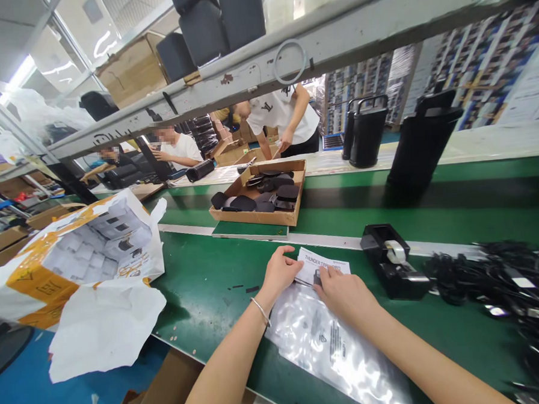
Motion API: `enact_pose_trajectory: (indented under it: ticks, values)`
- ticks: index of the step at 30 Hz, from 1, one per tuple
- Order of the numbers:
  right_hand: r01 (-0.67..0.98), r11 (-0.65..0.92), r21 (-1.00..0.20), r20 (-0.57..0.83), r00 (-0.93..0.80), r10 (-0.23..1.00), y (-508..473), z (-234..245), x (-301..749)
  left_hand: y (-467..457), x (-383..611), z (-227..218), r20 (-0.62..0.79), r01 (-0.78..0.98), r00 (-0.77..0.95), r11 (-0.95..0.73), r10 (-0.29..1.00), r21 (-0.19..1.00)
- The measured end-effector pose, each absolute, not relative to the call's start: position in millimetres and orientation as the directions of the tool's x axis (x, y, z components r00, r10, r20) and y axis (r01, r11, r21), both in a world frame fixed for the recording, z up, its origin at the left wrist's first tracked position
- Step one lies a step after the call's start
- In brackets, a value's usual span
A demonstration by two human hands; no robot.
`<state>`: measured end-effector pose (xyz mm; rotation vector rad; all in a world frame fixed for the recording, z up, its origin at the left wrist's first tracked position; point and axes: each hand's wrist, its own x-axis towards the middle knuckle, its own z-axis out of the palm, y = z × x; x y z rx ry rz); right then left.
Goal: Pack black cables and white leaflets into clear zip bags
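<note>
A white printed instruction booklet (315,257) lies at the open upper end of a clear plastic bag (322,338) on the green workbench. My left hand (280,274) is closed at the booklet's left edge, with the thumb against it; the other fingers are partly hidden. From the right, my right hand (344,291) grips the booklet's lower part near the bag's mouth, fingertips on its printed face. How far the booklet sits inside the bag is hidden by my hands. The bag spreads flat below, toward the bench's front edge.
Right of my hands stand a black tape dispenser (392,262) and a heap of black cables (491,287). A cardboard tray (297,209) of black parts sits ahead. At left leans an open white sack (34,292) of small white packets. Black speakers (369,130) and co-workers are beyond.
</note>
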<state>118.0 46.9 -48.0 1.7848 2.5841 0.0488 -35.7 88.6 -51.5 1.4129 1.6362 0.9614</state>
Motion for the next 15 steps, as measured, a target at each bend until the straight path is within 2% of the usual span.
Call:
enact_pose_trajectory:
  ticks: [4,7,10,12,13,14,15]
  values:
    - [0.935,0.354,0.036,0.028,-0.355,0.935,48.1,-51.7,117.1,84.5,-37.0,-47.6,-0.080,0.362,-0.136,0.125,0.987,0.924]
    - [0.921,0.390,-0.006,0.067,-0.389,0.919,50.1,-50.4,124.4,79.8,-33.8,-43.8,-0.140,0.300,-0.109,0.166,0.984,0.939]
    - [0.891,0.448,-0.075,0.175,-0.430,0.886,42.9,-48.1,134.0,73.1,-27.7,-37.1,-0.210,0.202,-0.014,0.208,0.978,0.957]
    - [0.900,0.420,-0.113,0.272,-0.379,0.885,29.3,-46.6,142.2,65.0,-25.2,-29.1,-0.202,0.131,0.033,0.197,0.979,0.972]
    - [0.915,0.358,-0.187,0.324,-0.287,0.902,20.1,-45.7,147.4,59.6,-24.8,-24.3,-0.188,0.101,0.050,0.182,0.981,0.978]
    - [0.906,0.274,-0.322,0.351,-0.154,0.923,9.9,-44.8,153.5,53.3,-24.8,-19.6,-0.174,0.073,0.080,0.168,0.982,0.983]
    - [0.844,0.189,-0.502,0.323,-0.020,0.946,-0.7,-43.9,160.6,46.1,-24.7,-15.5,-0.163,0.043,0.125,0.159,0.979,0.986]
